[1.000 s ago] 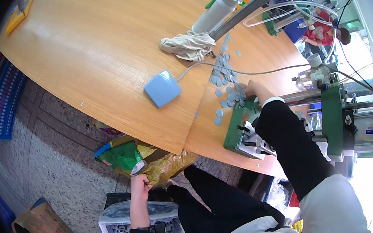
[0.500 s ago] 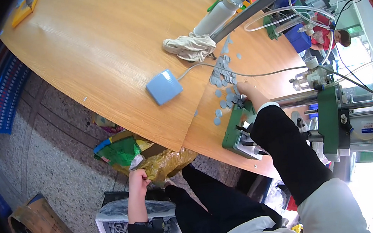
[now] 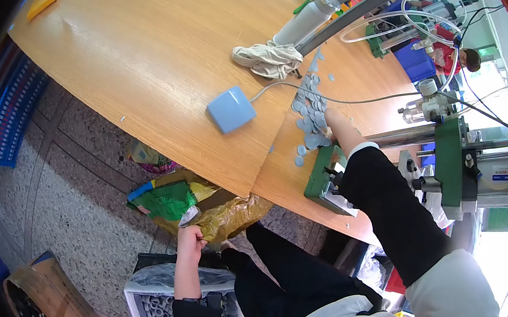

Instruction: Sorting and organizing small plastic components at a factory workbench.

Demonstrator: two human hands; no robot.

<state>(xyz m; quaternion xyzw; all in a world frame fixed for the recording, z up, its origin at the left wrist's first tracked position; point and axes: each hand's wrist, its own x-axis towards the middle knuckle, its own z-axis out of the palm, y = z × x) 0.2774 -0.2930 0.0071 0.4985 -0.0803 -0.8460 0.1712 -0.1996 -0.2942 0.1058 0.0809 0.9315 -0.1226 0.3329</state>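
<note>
Left hand (image 3: 189, 239): fingers curled shut, clutching the yellow plastic bag (image 3: 229, 215) below the wooden table's (image 3: 146, 51) edge.
Grey discs (image 3: 310, 110): scattered on the table, right of the blue foot pedal (image 3: 230, 109).
Right hand (image 3: 334, 128): on the discs; finger state cannot be told.

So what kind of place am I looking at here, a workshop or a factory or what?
Most likely a small factory or assembly workshop. A green press-like machine with hoses stands on the wooden workbench, a pile of small grey discs lies under the right hand, and a blue pedal switch sits nearby.
</note>
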